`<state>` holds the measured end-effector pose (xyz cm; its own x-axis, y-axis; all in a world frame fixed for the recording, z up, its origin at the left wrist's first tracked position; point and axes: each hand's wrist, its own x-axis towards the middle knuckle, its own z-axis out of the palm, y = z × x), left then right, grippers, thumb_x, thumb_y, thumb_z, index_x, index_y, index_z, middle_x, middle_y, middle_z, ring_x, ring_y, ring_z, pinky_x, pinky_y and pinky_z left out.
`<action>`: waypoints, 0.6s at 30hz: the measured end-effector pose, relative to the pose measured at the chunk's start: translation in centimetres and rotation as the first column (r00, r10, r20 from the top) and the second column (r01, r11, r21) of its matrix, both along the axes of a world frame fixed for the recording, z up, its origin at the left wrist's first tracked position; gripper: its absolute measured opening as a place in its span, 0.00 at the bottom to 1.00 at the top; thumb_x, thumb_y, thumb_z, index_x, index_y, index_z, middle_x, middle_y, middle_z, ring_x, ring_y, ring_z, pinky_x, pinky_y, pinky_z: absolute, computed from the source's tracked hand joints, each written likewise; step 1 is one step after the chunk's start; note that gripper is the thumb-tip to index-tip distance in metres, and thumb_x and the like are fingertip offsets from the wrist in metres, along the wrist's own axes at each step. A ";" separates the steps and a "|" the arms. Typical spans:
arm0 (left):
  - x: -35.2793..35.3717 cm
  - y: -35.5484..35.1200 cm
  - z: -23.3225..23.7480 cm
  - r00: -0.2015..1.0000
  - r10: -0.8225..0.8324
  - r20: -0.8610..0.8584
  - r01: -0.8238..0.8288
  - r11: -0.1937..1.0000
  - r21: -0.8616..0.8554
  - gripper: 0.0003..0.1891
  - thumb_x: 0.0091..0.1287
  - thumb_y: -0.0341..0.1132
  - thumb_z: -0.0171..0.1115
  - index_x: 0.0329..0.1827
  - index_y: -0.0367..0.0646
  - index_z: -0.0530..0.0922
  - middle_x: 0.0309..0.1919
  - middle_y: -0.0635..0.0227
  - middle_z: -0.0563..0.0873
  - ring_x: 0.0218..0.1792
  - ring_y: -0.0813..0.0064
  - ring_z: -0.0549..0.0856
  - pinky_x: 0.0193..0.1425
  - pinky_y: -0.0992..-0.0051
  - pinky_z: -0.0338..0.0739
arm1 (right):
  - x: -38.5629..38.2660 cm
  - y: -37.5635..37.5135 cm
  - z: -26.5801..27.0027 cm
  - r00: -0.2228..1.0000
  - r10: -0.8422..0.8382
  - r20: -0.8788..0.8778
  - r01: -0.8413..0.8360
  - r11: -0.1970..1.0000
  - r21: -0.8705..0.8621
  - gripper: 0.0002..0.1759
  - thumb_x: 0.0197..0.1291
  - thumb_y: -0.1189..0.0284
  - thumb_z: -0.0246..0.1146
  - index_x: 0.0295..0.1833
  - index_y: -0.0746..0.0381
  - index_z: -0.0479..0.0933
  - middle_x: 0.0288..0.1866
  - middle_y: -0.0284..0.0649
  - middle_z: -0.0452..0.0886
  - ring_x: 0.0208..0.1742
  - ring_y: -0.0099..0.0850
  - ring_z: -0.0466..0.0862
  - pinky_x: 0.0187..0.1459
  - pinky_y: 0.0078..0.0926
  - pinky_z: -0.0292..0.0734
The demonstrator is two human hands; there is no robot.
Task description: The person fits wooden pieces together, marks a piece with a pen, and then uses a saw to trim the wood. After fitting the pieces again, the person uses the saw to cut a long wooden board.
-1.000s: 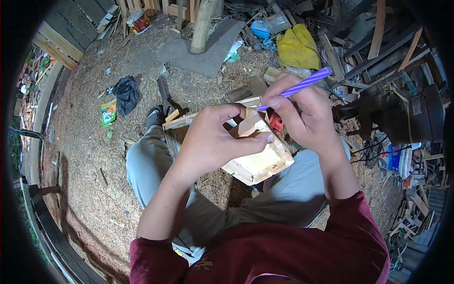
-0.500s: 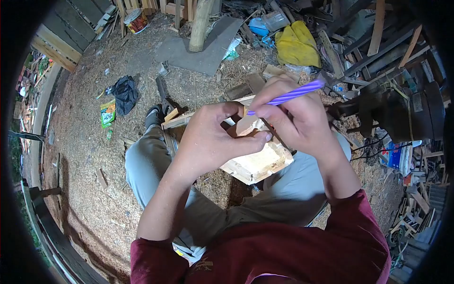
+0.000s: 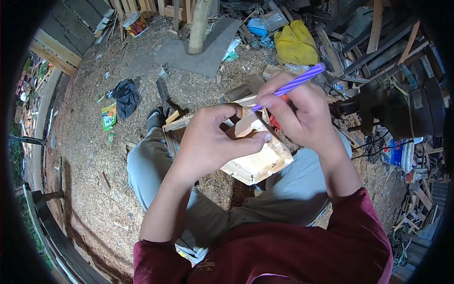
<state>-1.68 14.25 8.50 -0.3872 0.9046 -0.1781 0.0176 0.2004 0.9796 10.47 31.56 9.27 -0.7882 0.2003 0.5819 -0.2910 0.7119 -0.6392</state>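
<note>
My right hand (image 3: 305, 113) is closed in a pinch around a purple striped pen (image 3: 298, 81). The pen slants down to the left, its lower tip at the edge of a small pale wooden piece (image 3: 246, 127). My left hand (image 3: 205, 139) grips that piece between thumb and fingers, partly hiding it. Under both hands, between my knees, is a wooden tray-like box (image 3: 253, 166) with rough edges and a light inside surface. A red object (image 3: 275, 120) shows in part beside my right hand; its kind is hidden.
Sawdust covers the ground. A dark machine (image 3: 397, 106) with cables stands to the right. Scrap wood (image 3: 418, 203) lies behind it. A yellow sack (image 3: 297, 45), a black plastic bag (image 3: 126, 98) and a wooden post (image 3: 199, 28) are farther off.
The pen and my right hand have shifted slightly, the tip moving a little right along the wooden piece. More of the red object now shows. My left hand keeps its hold.
</note>
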 end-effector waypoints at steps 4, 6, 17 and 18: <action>-0.2 -0.1 -0.2 1.000 0.013 0.006 -0.013 1.000 -0.012 0.17 0.59 0.31 0.81 0.47 0.33 0.85 0.38 0.70 0.89 0.40 0.85 0.85 0.46 0.80 0.81 | 0.1 -0.1 0.5 0.999 0.039 0.011 -0.039 0.999 -0.013 0.06 0.66 0.71 0.70 0.42 0.62 0.85 0.39 0.40 0.87 0.39 0.42 0.86 0.43 0.36 0.79; -0.3 0.1 -1.0 0.999 0.003 -0.052 -0.002 1.000 0.025 0.17 0.59 0.31 0.81 0.46 0.33 0.86 0.37 0.70 0.89 0.40 0.85 0.86 0.45 0.80 0.81 | -0.1 -0.4 0.4 0.996 0.087 0.021 -0.088 0.996 0.031 0.06 0.66 0.71 0.70 0.42 0.62 0.85 0.38 0.40 0.87 0.39 0.42 0.86 0.43 0.36 0.79; 0.0 0.1 -0.4 0.998 0.012 -0.060 -0.011 1.000 0.023 0.15 0.60 0.32 0.80 0.45 0.33 0.86 0.36 0.72 0.88 0.39 0.86 0.84 0.43 0.81 0.80 | 0.0 -0.5 0.4 0.998 0.059 0.038 -0.060 0.998 0.021 0.06 0.66 0.71 0.70 0.42 0.62 0.85 0.39 0.40 0.87 0.40 0.42 0.86 0.43 0.37 0.79; 0.0 0.1 -0.4 0.997 0.007 -0.081 -0.005 1.000 0.018 0.15 0.60 0.32 0.80 0.45 0.33 0.86 0.35 0.72 0.88 0.39 0.86 0.84 0.43 0.81 0.80 | 0.0 -0.4 0.4 0.999 0.035 0.039 -0.037 0.999 0.037 0.05 0.66 0.72 0.70 0.42 0.62 0.85 0.40 0.40 0.87 0.41 0.42 0.86 0.43 0.38 0.79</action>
<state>-1.70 14.34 8.11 -0.4051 0.9049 -0.1301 0.0960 0.1836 0.9783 10.52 31.18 9.70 -0.8163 0.1500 0.5578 -0.2926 0.7252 -0.6233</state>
